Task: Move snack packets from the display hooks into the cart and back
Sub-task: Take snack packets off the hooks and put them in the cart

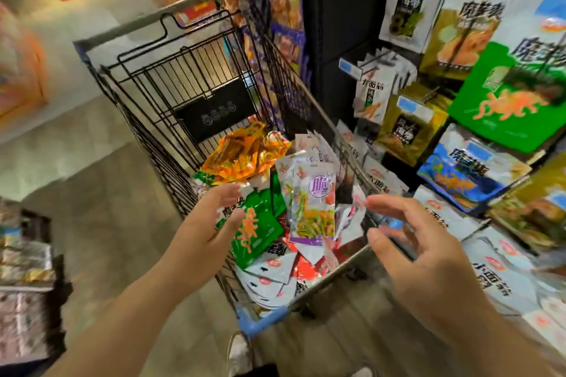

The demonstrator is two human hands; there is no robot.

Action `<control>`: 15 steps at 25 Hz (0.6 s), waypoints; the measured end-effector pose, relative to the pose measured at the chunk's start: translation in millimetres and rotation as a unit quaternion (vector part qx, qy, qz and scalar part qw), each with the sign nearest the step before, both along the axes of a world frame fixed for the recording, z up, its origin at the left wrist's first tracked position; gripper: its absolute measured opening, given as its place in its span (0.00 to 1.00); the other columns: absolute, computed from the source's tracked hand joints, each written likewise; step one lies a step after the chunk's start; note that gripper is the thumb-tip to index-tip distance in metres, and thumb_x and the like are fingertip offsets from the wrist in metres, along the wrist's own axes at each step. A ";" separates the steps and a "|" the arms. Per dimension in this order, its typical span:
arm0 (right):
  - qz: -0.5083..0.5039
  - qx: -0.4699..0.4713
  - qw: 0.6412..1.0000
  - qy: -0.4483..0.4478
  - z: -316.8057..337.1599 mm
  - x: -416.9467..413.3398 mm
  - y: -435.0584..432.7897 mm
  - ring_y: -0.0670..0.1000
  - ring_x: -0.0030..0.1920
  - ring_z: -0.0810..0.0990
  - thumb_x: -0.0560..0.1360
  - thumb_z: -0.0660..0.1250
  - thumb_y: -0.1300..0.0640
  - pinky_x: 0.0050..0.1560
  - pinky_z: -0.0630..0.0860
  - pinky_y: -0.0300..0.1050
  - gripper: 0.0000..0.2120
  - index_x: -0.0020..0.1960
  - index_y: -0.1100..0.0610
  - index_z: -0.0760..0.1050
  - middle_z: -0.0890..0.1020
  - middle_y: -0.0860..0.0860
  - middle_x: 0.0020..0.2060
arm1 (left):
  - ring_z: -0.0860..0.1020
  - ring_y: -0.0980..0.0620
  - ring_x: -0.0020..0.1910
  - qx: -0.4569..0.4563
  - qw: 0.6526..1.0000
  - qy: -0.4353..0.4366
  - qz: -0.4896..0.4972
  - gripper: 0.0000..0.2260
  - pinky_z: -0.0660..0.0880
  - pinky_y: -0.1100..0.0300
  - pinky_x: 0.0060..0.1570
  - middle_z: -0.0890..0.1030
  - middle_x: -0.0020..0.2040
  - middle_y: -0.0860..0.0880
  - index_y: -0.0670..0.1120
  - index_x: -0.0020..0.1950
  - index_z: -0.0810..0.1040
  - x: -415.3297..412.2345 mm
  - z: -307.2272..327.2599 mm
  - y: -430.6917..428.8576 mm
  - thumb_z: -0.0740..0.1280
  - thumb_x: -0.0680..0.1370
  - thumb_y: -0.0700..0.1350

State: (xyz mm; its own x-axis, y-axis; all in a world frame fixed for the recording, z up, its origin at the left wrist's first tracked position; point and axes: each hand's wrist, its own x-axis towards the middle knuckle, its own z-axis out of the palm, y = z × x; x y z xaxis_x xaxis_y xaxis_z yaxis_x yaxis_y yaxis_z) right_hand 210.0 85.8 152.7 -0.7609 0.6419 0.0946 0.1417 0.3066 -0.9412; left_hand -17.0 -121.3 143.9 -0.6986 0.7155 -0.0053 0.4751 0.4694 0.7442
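**Shop aisle, loaded cart: two open hands over loose packets**

Pale flooring (101, 180) runs under a black wire cart (318, 119) parked just beside the display hooks (376, 59), where more bags hang in rows, a large green bag (505, 95) among them. The cart's near half is heaped with snack packets. Orange-gold ones (245, 156) lie toward the middle, a green packet (257, 232) sits against the near left edge, and a purple-labelled packet (312, 205) stands on edge in the pile between the hands.

These look like thin foil or film pouches: light, floppy and slick, likely to slide off one another and to crumple rather than break. A whole-hand scoop would probably spill them. The safer hold is a pinch on the flat sealed top strip, where the hanging hole should be, which also leaves the pouch ready for a hook.

The left hand (208, 223) reaches in over the near left edge, palm turned inward, fingers straight and slightly spread, thumb at the green packet; whether it touches is unclear through the motion blur. The right hand (428, 260) hovers by the near right corner, fingers loosely fanned, palm facing the left one. Neither hand grips anything. The purple-labelled packet lies between them, nearest both.
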 end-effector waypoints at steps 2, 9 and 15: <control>-0.011 0.015 1.000 -0.007 -5.8 -27.3 -11.9 0.39 0.62 0.78 0.79 0.66 0.50 0.59 0.71 0.25 0.13 0.61 0.36 0.75 0.79 0.33 0.60 | 0.74 0.66 0.65 -0.009 1.000 0.002 -0.016 0.22 0.74 0.55 0.67 0.76 0.63 0.61 0.57 0.70 0.69 -34.7 -7.8 -6.9 0.59 0.78 0.61; -0.111 0.008 0.993 -0.033 -20.6 -129.9 -87.2 0.36 0.61 0.77 0.79 0.67 0.52 0.57 0.75 0.30 0.14 0.63 0.41 0.74 0.79 0.33 0.60 | 0.77 0.59 0.63 0.002 0.995 -0.067 -0.068 0.17 0.77 0.53 0.64 0.77 0.63 0.58 0.56 0.73 0.68 -165.2 -49.6 -28.4 0.60 0.84 0.47; -0.147 -0.004 0.986 -0.080 -33.0 -180.2 -143.0 0.35 0.63 0.76 0.77 0.69 0.57 0.58 0.72 0.38 0.23 0.64 0.33 0.71 0.77 0.30 0.62 | 0.78 0.62 0.59 -0.022 0.991 -0.051 -0.124 0.25 0.77 0.63 0.56 0.77 0.61 0.61 0.55 0.73 0.68 -233.1 -67.6 -40.6 0.56 0.78 0.62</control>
